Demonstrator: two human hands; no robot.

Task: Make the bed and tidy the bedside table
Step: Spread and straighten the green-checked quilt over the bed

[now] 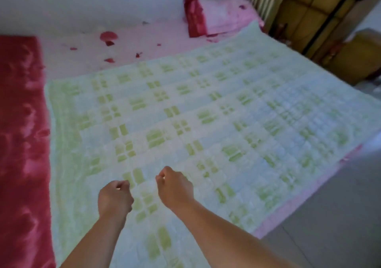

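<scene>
- The green-and-white checked quilt (206, 113) is the biggest thing in front of me; it lies spread flat over the bed, filling the middle of the view from about 7 o'clock out to 2 o'clock.
- Under it the pink sheet (127, 49) with red flower prints shows bare at 11 to 12 o'clock, and a thin pink strip peeks out along the quilt's edge at 4 o'clock.
- A glossy red blanket (22, 133) runs down the whole 9 o'clock side, touching the quilt's left edge.
- The grey floor (334, 216) fills the 4 to 5 o'clock corner, beside the bed.
- Brown cardboard boxes (309, 16) stand stacked at 1 to 2 o'clock, beyond the far corner of the bed.
- A folded pink-and-red bedding stack (218, 16) sits at 12 to 1 o'clock on the sheet, just past the quilt's far corner.
- My right hand (175, 187) is at 6 o'clock over the quilt, fingers curled in and pinched together; I cannot tell whether any cloth is caught in them.
- My left hand (115, 197) is just beside it toward 7 o'clock, curled into a loose fist, and whether it pinches the quilt I cannot tell either.
</scene>
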